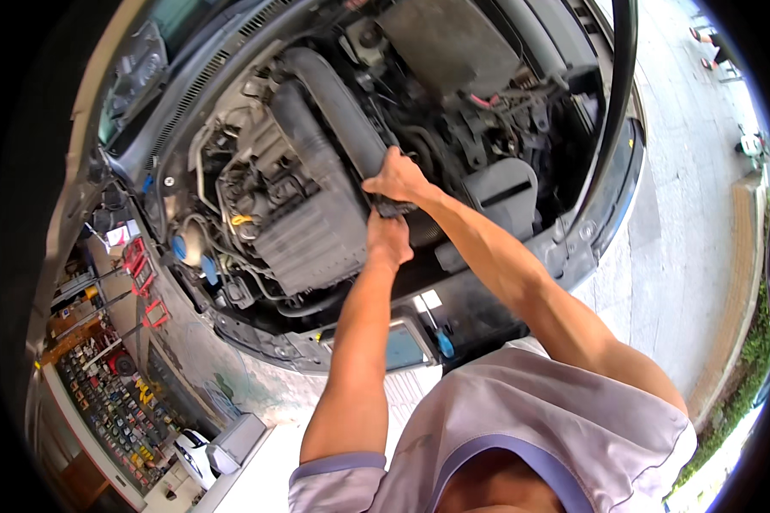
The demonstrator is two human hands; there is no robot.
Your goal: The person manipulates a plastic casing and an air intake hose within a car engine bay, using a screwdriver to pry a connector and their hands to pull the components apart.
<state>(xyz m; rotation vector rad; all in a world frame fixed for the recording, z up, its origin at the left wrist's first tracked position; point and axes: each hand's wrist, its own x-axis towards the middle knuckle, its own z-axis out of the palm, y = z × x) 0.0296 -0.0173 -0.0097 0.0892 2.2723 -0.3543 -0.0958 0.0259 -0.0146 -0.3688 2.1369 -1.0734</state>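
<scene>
Gripping black intake hose (342,111), long axis diagonal: 2 hands, left (388,239), right (398,178), closed round it.

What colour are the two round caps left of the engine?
Blue caps, clearest in the head view.

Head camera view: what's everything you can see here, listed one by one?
intake hose: one, black, ribbed, running across the engine bay to the hands
engine cover: one, dark grey, left of the hands
yellow dipstick loop: one, left of the engine cover
blue caps: two, at the bay's left edge
tool rack: one, multicoloured, lower left
pavement: grey, on the right
left hand: gripping the hose's lower end
right hand: gripping the hose just above
</scene>
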